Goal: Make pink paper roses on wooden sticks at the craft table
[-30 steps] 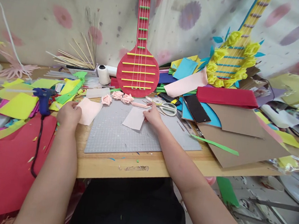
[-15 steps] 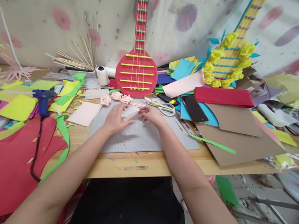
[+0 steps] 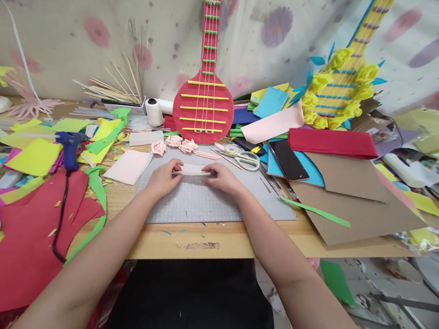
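Observation:
Between my hands a small pale pink strip of paper (image 3: 192, 170) is stretched level over the grey cutting mat (image 3: 215, 206). My left hand (image 3: 165, 177) pinches its left end, and my right hand (image 3: 224, 178) pinches the right end. Just beyond my fingers lie several pink paper roses (image 3: 175, 141). A pair of scissors (image 3: 246, 160) rests past my right hand, beside a roll of tape (image 3: 230, 149). At the mat's left edge is a square of pale pink paper (image 3: 128, 166).
A red paper banjo-like instrument (image 3: 204, 105) leans on the wall, a yellow flowered one (image 3: 339, 88) to its right. A blue glue gun (image 3: 69, 149) lies at left among red sheets (image 3: 35, 234). A phone (image 3: 288, 160) and brown cardboard (image 3: 351, 215) are on the right.
The paper strip has turned from slanted to level. My left fingers, spread before, have closed on its left end, and my right fingers now grip the other end. The view shifted slightly.

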Demonstrator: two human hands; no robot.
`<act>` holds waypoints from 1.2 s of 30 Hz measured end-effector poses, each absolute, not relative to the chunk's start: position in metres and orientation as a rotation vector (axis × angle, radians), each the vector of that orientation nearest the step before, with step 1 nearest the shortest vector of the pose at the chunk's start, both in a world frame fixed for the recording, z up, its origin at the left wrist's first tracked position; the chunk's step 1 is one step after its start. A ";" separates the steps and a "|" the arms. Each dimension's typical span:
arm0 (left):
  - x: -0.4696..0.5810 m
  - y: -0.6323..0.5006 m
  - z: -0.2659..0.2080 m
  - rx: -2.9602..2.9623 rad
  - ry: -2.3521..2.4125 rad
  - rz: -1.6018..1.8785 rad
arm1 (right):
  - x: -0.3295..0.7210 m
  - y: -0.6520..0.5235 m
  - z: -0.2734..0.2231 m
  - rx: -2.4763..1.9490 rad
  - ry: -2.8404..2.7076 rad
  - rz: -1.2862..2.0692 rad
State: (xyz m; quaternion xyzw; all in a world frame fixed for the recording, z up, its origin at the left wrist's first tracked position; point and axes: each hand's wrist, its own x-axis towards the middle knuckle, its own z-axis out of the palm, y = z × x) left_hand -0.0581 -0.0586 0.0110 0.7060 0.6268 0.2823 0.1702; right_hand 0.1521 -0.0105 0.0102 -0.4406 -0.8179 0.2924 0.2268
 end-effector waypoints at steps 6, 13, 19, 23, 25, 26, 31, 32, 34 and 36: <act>-0.052 -0.056 0.009 1.925 1.799 0.858 | 0.153 -0.002 -0.009 -1.271 -1.848 0.980; -0.053 -0.051 0.004 1.714 1.914 1.054 | 0.144 -0.005 -0.006 -1.534 -1.917 0.737; -0.053 -0.047 -0.001 1.664 1.967 1.113 | 0.136 -0.013 0.001 -1.651 -1.992 0.592; -0.048 -0.049 0.002 1.717 2.083 1.019 | 0.132 -0.016 0.005 -1.707 -2.009 0.537; -0.046 -0.049 0.004 1.729 2.122 0.972 | 0.130 -0.017 0.006 -1.726 -2.027 0.500; -0.045 -0.049 0.005 1.739 2.137 0.953 | 0.129 -0.017 0.007 -1.732 -2.037 0.481; -0.044 -0.048 0.006 1.837 2.182 0.888 | 0.127 -0.018 0.006 -1.747 -2.089 0.379; -0.043 -0.048 0.007 1.849 2.188 0.876 | 0.127 -0.018 0.005 -1.752 -2.096 0.355; -0.042 -0.049 0.007 1.867 2.198 0.855 | 0.127 -0.018 0.004 -1.760 -2.108 0.320; -0.041 -0.049 0.008 1.884 2.201 0.838 | 0.127 -0.018 0.003 -1.760 -2.117 0.304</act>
